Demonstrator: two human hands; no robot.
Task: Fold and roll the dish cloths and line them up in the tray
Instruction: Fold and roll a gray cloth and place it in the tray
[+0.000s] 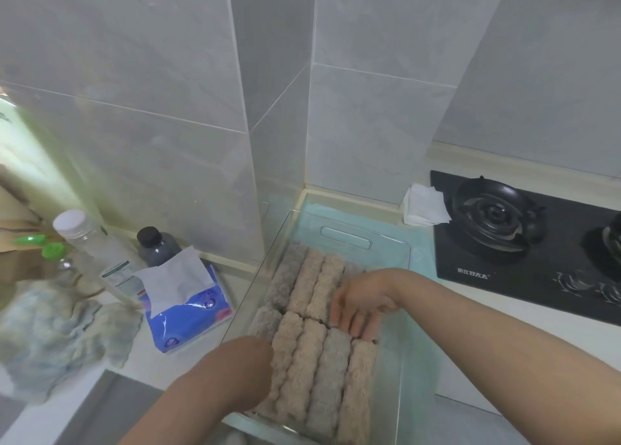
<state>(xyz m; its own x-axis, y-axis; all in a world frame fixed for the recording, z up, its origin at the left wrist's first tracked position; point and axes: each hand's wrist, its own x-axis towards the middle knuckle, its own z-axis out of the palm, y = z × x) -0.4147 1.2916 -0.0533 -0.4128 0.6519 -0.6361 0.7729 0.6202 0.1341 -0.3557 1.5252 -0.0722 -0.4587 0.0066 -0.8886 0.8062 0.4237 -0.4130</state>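
Now | right grip (361, 305) spread flat on rolled cloths (302, 370) in tray (349, 239) | left grip (250, 357): cannot tell

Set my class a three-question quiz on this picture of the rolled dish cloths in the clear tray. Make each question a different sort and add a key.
1. True or false: the rolled cloths lie in a single row in the tray.
2. Multiple choice: what lies on the counter just left of the tray? A) a kettle B) a blue tissue pack C) a plate
3. Fill the gap: the ___ hand lies over the right end of the far row.

Key
1. False: there are two rows, one far and one near.
2. B
3. The right hand, with its fingers laid straight on the rolls.
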